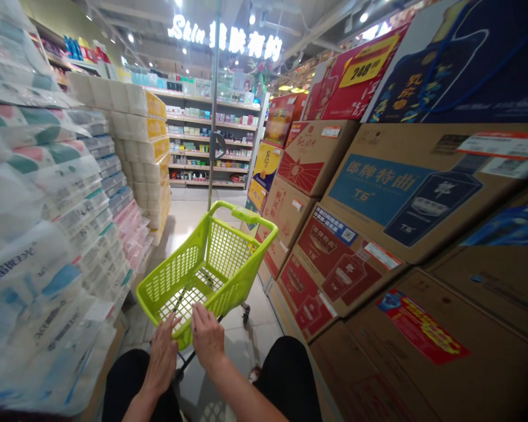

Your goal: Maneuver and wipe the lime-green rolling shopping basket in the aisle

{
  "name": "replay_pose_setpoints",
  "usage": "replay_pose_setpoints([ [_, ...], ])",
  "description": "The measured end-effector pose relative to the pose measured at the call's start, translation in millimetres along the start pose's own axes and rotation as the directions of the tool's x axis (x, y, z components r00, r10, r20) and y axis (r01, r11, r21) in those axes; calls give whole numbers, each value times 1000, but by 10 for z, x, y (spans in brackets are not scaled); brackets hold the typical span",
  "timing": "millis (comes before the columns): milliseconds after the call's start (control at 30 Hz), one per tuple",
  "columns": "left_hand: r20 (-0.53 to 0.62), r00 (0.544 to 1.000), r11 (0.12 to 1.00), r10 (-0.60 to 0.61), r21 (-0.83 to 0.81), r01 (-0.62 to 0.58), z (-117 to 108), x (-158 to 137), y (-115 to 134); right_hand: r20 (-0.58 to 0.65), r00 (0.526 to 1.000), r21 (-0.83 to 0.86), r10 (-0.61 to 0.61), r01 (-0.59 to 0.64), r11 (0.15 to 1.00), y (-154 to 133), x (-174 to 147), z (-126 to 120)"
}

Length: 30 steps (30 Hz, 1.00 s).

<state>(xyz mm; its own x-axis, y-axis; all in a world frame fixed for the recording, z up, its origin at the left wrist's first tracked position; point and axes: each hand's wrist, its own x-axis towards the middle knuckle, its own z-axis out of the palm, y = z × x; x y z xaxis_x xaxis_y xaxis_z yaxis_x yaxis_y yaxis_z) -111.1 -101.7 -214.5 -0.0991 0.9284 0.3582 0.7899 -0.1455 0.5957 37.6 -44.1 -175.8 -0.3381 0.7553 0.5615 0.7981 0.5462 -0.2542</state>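
Note:
A lime-green shopping cart [229, 305] with a perforated plastic basket stands tilted across my view, and nothing lies inside it. At the near end of its rim, my left hand [162, 354] has its fingers over the edge, with the thumb lower on the outside. My right hand [209, 339] is close beside it, fingers bent over the same rim at the near right corner. Its fingertips are partly hidden behind the back of the hand. On the far side of the cart rises a raised green bar [242, 215].
Packs of tissue paper [83, 217] are stacked along the left. Printed cardboard cartons [369, 193] form a wall close on the right. A thin upright pole [214, 117] stands beyond the cart, before shelves of small goods [211, 126]. My black-clad knees [290, 375] flank the cart's near end.

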Motion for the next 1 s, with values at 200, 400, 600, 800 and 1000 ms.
replay_pose_setpoints([
  [200,30,999,999,-12,-53,14,-172,43,-84,70,998,46,5,-9,999,353,129,-218],
  [400,-23,1000,997,20,80,-18,56,105,-84,22,989,25,145,-146,989,403,188,-150],
  [600,-69,996,979,65,197,-50,184,8,59,110,993,54,-39,33,998,147,-83,-200],
  [800,43,994,927,102,357,-111,-255,168,-108,112,992,-2,50,-50,999,491,156,-414],
  [1000,-28,999,922,22,386,-10,-101,218,17,84,988,-37,129,-127,991,272,-2,-272],
])
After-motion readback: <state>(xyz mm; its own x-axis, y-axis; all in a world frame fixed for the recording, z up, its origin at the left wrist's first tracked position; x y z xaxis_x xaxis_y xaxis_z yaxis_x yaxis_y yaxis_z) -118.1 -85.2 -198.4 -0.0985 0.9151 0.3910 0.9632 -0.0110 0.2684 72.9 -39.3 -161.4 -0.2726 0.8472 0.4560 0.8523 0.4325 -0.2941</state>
